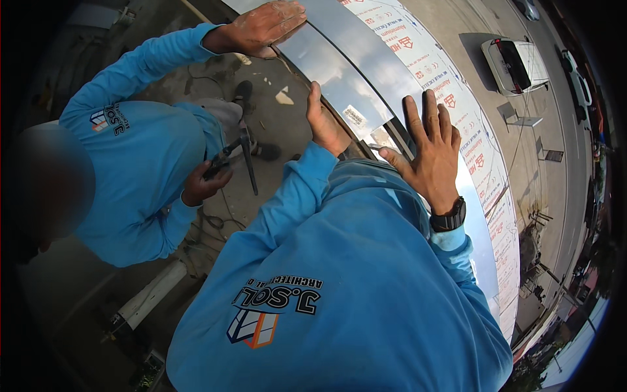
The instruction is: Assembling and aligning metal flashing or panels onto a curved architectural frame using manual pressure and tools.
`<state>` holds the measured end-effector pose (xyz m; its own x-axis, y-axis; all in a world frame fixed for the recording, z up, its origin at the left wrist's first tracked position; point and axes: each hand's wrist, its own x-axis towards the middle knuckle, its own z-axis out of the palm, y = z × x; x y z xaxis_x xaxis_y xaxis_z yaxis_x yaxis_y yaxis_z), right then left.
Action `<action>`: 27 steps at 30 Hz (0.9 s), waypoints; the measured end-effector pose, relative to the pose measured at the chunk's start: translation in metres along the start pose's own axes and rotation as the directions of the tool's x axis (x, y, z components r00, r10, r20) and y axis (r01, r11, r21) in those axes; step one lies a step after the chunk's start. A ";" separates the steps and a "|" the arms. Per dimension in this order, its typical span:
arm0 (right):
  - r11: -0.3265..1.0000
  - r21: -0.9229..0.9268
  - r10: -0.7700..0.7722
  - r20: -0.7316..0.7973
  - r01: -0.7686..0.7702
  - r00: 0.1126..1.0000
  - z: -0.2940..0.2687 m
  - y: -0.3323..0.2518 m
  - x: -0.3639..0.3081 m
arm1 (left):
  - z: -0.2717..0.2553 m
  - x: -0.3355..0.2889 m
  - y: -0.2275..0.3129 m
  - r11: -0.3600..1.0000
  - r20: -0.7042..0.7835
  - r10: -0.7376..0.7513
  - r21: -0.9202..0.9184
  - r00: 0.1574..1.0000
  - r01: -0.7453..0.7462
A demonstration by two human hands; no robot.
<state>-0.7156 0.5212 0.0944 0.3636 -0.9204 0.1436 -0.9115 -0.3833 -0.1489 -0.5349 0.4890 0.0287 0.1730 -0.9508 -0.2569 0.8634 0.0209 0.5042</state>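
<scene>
At panel (328, 65) edge, L hand (328, 128)

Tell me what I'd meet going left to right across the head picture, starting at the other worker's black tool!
Co-worker's black handheld tool, person's left hand, person's right hand, nearer white vehicle, farther white vehicle.

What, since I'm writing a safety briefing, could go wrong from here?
The person's bare right hand lies spread beside a narrow dark slot in the glossy grey panelling; its fingers might get pinched or cut.

Anything slipping outward might fall toward the white, dark-windowed vehicle below.

The co-worker's lower hand alone holds a black handheld tool, so a knock might make it drop.
</scene>
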 end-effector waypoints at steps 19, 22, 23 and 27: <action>0.992 -0.073 -0.096 0.057 0.100 0.994 -0.018 -0.005 0.002 | -0.006 -0.001 -0.013 0.985 0.098 -0.153 -0.070 0.983 0.160; 0.988 -0.096 -0.116 0.045 0.120 0.992 -0.019 -0.012 0.006 | -0.008 -0.002 -0.015 0.979 0.065 -0.160 -0.114 0.985 0.166; 0.985 -0.104 -0.131 0.041 0.134 0.991 -0.019 -0.013 0.007 | -0.012 0.001 -0.017 0.974 0.048 -0.172 -0.143 0.984 0.177; 0.986 -0.082 -0.145 0.006 0.145 0.989 -0.016 -0.011 0.000 | -0.006 -0.003 -0.016 0.980 0.023 -0.163 -0.115 0.986 0.165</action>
<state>-0.7091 0.5265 0.1114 0.4934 -0.8554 0.1579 -0.8616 -0.5055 -0.0461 -0.5463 0.4937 0.0166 0.0187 -0.9484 -0.3164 0.9288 -0.1007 0.3566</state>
